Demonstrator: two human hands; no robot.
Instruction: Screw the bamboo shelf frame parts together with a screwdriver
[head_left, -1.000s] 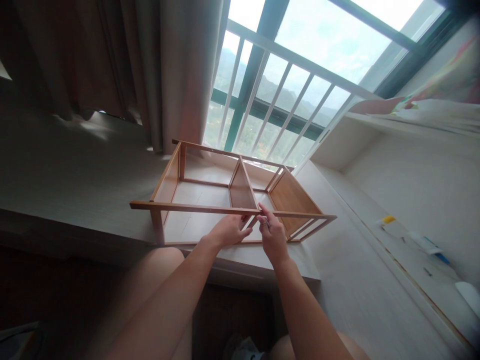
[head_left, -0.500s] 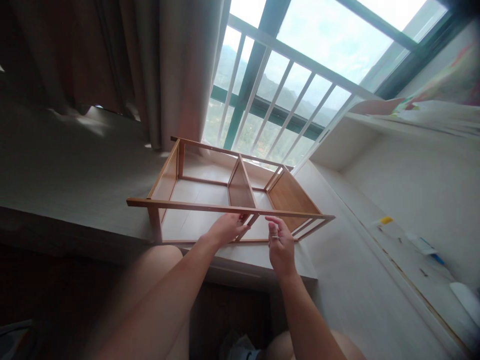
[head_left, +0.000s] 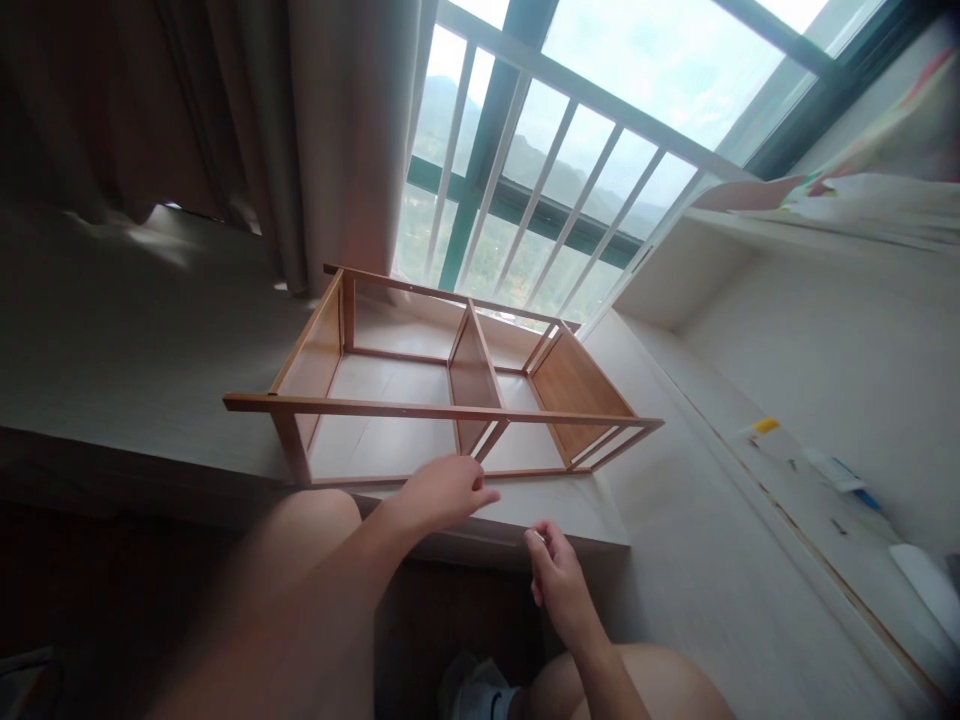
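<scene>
A wooden shelf frame [head_left: 442,410] lies on its side on a pale platform [head_left: 150,350] by the window, with one divider panel in its middle. My left hand [head_left: 442,490] hovers just before the frame's lower front rail, fingers loosely spread, holding nothing. My right hand [head_left: 555,578] is lower and nearer to me, off the platform's front edge, with fingers curled and thumb against fingertips. Whether something small is pinched there I cannot tell.
A curtain [head_left: 330,140] hangs behind the frame beside a window with white bars [head_left: 540,200]. On the right ledge lie a yellow piece [head_left: 766,426], a blue-and-white tube [head_left: 834,468], small screws and a white object [head_left: 926,585]. My bare knees and a shoe [head_left: 480,692] are below.
Both hands have come off the frame's upper front rail and drawn back toward me, the right hand farthest. The view has shifted slightly, so the frame sits a little further left.
</scene>
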